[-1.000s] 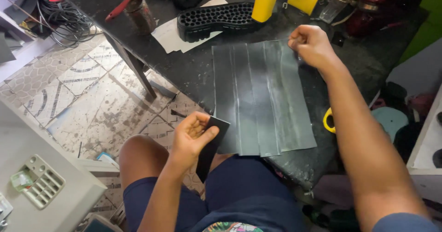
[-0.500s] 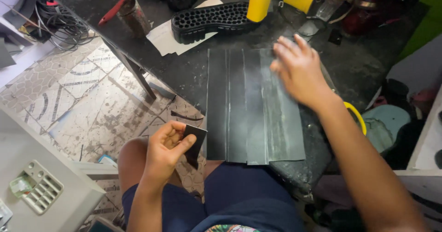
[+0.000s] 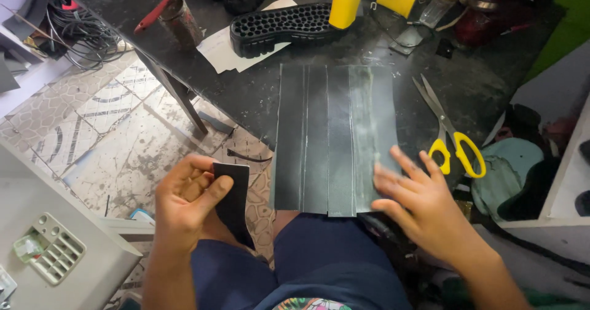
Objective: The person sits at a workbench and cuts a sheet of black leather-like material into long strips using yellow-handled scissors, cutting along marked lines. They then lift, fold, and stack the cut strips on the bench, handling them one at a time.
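A dark sheet (image 3: 329, 139) scored into strips lies on a black table (image 3: 246, 95), its near edge overhanging; the right hand (image 3: 424, 208) rests on its near right corner, fingers spread flat; left of the sheet, the left hand (image 3: 187, 202) pinches a small dark strip (image 3: 233, 202); yellow-handled scissors (image 3: 452, 138) lie right of the sheet; a black shoe sole (image 3: 286, 27) sits beyond it.

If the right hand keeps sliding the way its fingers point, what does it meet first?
The right hand points up and left across the dark sheet, whose near edge its fingertips already touch. It would likely just ride along that sheet; nothing else lies on it.
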